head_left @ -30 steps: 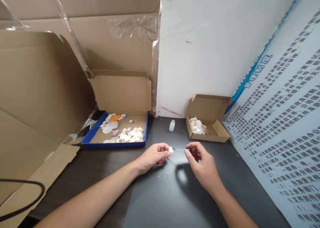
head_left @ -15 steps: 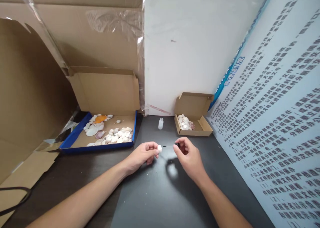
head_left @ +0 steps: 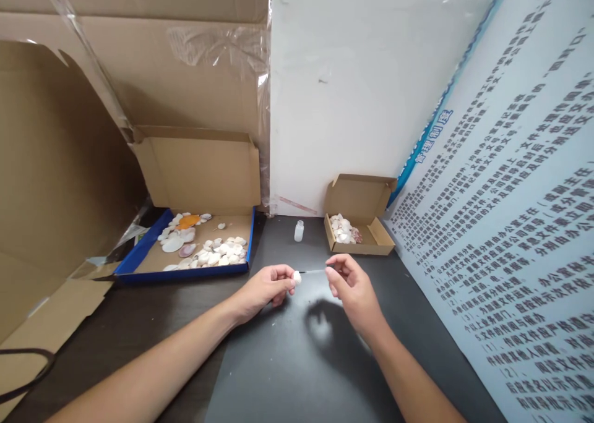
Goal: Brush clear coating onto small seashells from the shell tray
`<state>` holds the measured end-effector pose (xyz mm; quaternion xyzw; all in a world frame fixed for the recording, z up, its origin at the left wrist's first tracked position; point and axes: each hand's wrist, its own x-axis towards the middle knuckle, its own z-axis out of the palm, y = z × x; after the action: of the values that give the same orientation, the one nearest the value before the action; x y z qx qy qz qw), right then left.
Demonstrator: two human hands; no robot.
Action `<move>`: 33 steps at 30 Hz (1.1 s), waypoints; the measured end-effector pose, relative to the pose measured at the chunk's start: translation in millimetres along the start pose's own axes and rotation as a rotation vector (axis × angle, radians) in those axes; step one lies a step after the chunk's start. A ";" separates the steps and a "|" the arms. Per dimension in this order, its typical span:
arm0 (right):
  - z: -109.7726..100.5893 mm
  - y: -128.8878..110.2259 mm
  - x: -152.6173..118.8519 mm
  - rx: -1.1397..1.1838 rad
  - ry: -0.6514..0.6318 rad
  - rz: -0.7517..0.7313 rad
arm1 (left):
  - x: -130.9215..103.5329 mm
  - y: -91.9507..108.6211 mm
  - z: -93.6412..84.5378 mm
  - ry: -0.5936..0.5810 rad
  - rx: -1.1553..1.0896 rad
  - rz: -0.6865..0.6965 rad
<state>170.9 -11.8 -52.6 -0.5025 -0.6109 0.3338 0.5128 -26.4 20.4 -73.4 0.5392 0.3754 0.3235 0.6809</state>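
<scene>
My left hand [head_left: 271,287] pinches a small white shell [head_left: 297,277] between thumb and fingertips, above the dark table mat. Facing it from the right, my right hand [head_left: 350,284] has its thumb and forefinger at one end of a thin, pale stick [head_left: 316,271] with a dark tip. That tip is close to the shell; whether they touch is unclear. The black cap seen earlier at the stick's right end is hidden or too small to tell now. Beyond both hands, a small translucent bottle [head_left: 299,230] stands upright without a cap.
A blue-edged open box [head_left: 180,277] at the left holds many white shells and an orange one. An open brown box [head_left: 366,248] at the right holds more shells. Cardboard and a white panel rise behind; a printed sheet [head_left: 520,194] stands along the right.
The stick's dark tip has come nearer the shell. My right hand has shifted slightly right, and its fingers are turned differently. My left hand has hardly moved.
</scene>
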 end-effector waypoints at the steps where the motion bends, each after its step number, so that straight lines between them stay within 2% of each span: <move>1: 0.4 -0.2 -0.4 -0.010 -0.012 -0.007 | -0.3 0.6 0.2 -0.002 -0.002 0.002; 12: 2.6 -0.3 -3.4 -0.089 -0.028 -0.041 | -1.5 4.2 0.9 -0.006 0.004 -0.009; 16: 2.6 -2.2 -3.9 -0.178 0.031 -0.053 | -2.1 5.2 0.9 -0.004 0.005 -0.018; 20: 2.3 -3.7 -4.3 -0.153 -0.016 -0.082 | -2.1 6.1 1.6 0.007 -0.006 -0.017; 23: 1.6 -3.5 -4.2 -0.180 0.030 -0.087 | -1.7 6.2 2.4 0.020 -0.010 -0.022; 30: 2.4 -5.5 -6.2 -0.228 0.011 -0.124 | -2.9 8.6 4.9 0.035 -0.046 -0.008; 33: 3.2 -6.2 -7.7 -0.200 -0.038 -0.147 | -3.1 8.3 5.1 0.049 -0.049 0.002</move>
<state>165.9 -20.5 -50.0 -0.4985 -0.6858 0.2423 0.4717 -23.9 17.0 -64.1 0.5148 0.3835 0.3460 0.6843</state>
